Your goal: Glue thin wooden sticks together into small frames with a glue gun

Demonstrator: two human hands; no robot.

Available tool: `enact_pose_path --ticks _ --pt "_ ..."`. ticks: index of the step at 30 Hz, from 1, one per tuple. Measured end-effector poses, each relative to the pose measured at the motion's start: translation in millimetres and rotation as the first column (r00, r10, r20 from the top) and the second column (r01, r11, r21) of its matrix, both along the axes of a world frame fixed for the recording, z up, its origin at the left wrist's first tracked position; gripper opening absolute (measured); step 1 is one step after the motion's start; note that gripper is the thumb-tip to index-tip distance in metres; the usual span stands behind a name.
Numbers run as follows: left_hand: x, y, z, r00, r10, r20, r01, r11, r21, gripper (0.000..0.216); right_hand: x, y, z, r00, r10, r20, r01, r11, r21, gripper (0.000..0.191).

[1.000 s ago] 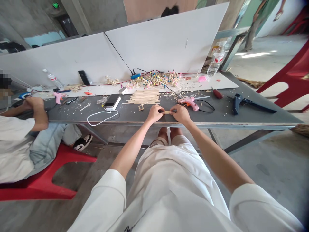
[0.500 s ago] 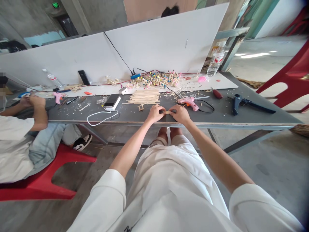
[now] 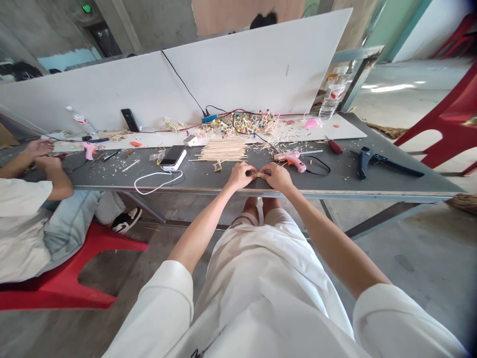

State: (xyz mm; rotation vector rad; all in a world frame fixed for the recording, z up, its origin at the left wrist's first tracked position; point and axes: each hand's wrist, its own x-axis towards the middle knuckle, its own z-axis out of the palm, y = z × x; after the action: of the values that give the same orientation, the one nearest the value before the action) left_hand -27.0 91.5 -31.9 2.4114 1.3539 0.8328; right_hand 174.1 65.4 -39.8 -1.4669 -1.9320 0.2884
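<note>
Pinched by thumb and fingertips of the left hand [image 3: 238, 176] and the right hand [image 3: 279, 176], bridging the small gap between them: a short pale wooden piece [image 3: 258, 174], mostly covered by the fingers, too small for its exact form to tell. Underneath, a smooth, matte grey tabletop [image 3: 203, 180], near its front edge.

Clock read from the hands: at ten, a flat row of thin, straight, bare wooden sticks [image 3: 222, 150]; between nine and ten, close to the left hand, a little joined stick piece [image 3: 217, 166]. At two, just beside the right hand, a glossy pink plastic glue gun [image 3: 294, 160], in the way on that side; beyond it, a red-handled tool [image 3: 336, 145]. At three, a dark blue tool [image 3: 364, 164]. At nine, a looped white cable [image 3: 139, 189]. Toward twelve, a tangled heap of colour-tipped sticks [image 3: 242, 123], then a smooth upright white board [image 3: 242, 64] blocking the far side.
</note>
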Motion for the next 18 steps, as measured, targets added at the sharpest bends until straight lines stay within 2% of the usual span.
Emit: enact_pose_path --ticks 5,18 --pt "1.1 -1.7 -0.3 1.0 0.017 0.004 -0.017 1.0 0.008 0.014 1.0 0.2 -2.6 0.999 -0.029 -0.028 0.03 0.999 0.045 0.011" --pt "1.9 -3.9 2.1 0.999 0.035 0.016 -0.035 0.999 -0.013 0.012 3.5 4.3 -4.9 0.999 0.004 -0.044 -0.003 0.999 0.035 0.008"
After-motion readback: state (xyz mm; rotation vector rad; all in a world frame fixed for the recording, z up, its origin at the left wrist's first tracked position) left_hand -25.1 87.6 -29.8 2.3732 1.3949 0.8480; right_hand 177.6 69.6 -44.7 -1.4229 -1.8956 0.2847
